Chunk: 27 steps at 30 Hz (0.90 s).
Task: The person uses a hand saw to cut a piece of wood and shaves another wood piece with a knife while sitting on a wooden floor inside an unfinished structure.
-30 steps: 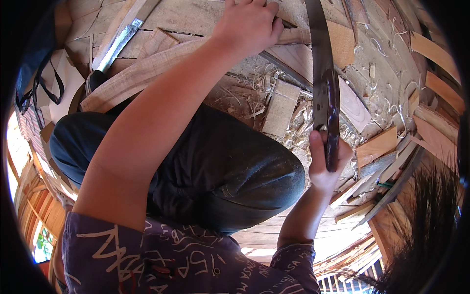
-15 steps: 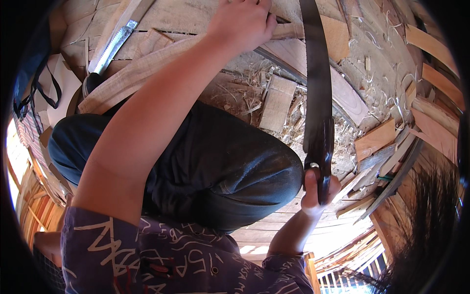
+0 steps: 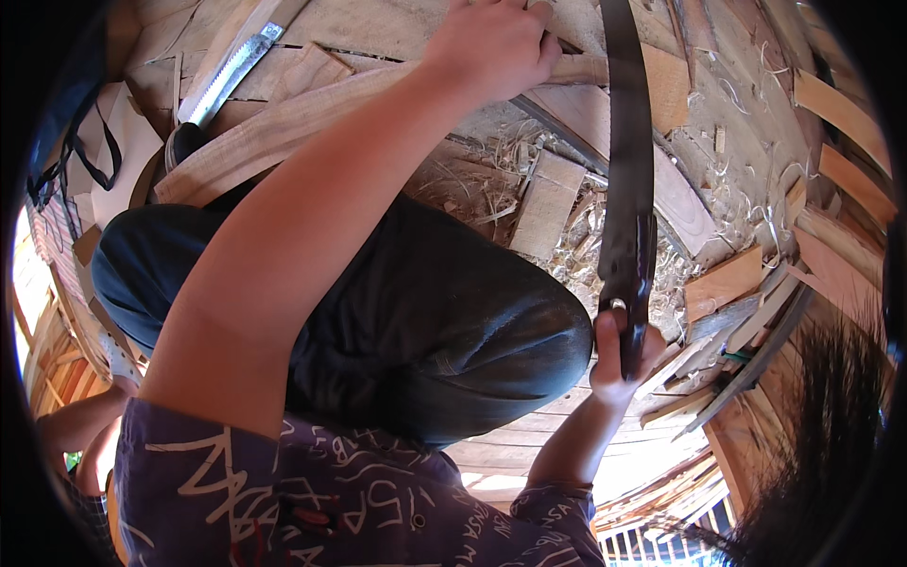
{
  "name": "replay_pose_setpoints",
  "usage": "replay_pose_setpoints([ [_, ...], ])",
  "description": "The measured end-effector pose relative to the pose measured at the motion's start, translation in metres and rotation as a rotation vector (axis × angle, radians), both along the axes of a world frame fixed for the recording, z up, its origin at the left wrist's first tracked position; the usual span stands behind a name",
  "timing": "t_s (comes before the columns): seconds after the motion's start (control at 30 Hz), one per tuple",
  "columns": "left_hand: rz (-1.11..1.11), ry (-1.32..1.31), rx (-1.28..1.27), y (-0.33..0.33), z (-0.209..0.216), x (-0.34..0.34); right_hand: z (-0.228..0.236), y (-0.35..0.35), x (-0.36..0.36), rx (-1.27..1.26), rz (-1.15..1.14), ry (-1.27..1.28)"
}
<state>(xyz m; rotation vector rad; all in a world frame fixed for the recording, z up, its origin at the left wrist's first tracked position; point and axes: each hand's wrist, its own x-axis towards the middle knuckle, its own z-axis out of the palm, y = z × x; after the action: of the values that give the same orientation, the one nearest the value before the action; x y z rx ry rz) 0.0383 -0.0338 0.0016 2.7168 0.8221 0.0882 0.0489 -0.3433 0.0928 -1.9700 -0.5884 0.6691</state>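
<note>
My right hand [image 3: 627,354] is wrapped round the dark handle of a handsaw [image 3: 631,123]. Its long blackish blade points away from me, with the toothed edge on the left. The blade crosses the right end of a long curved wooden plank [image 3: 312,111] that lies on the floorboards. My left hand [image 3: 496,42] grips and presses down on that plank, left of the blade; the upper edge of the picture cuts off some of its fingers. My bent knee [image 3: 539,331] is beside the saw handle.
Wood shavings [image 3: 581,222] and offcuts [image 3: 548,203] litter the floor. A second saw [image 3: 231,76] with a shiny blade lies at the far left. More wood pieces [image 3: 723,283] are heaped at the right. Part of another person's limb [image 3: 80,420] shows at the left edge.
My right hand and the saw have moved slightly away from me, along the blade's length. My left hand stays on the plank. The whole view has shifted a little.
</note>
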Motion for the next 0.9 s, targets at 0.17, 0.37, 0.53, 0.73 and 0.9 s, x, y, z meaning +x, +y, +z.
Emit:
replay_pose_setpoints([
  [0.17, -0.009, -0.068, 0.057, 0.002, -0.008, -0.003, 0.014, -0.052, -0.027, -0.035, -0.058, 0.027],
  [0.37, -0.018, -0.039, 0.11, -0.005, -0.008, -0.003, 0.004, -0.016, -0.008, -0.014, -0.078, 0.042],
  [0.53, -0.036, -0.027, 0.029, 0.003, -0.004, -0.001, -0.009, 0.049, 0.028, 0.039, -0.059, 0.039],
  [0.73, -0.042, -0.073, 0.09, 0.007, -0.007, -0.003, -0.017, 0.052, 0.035, 0.02, -0.01, 0.03],
  [0.9, -0.031, -0.047, 0.052, 0.006, -0.005, -0.002, 0.01, -0.005, -0.002, -0.03, -0.011, 0.037],
])
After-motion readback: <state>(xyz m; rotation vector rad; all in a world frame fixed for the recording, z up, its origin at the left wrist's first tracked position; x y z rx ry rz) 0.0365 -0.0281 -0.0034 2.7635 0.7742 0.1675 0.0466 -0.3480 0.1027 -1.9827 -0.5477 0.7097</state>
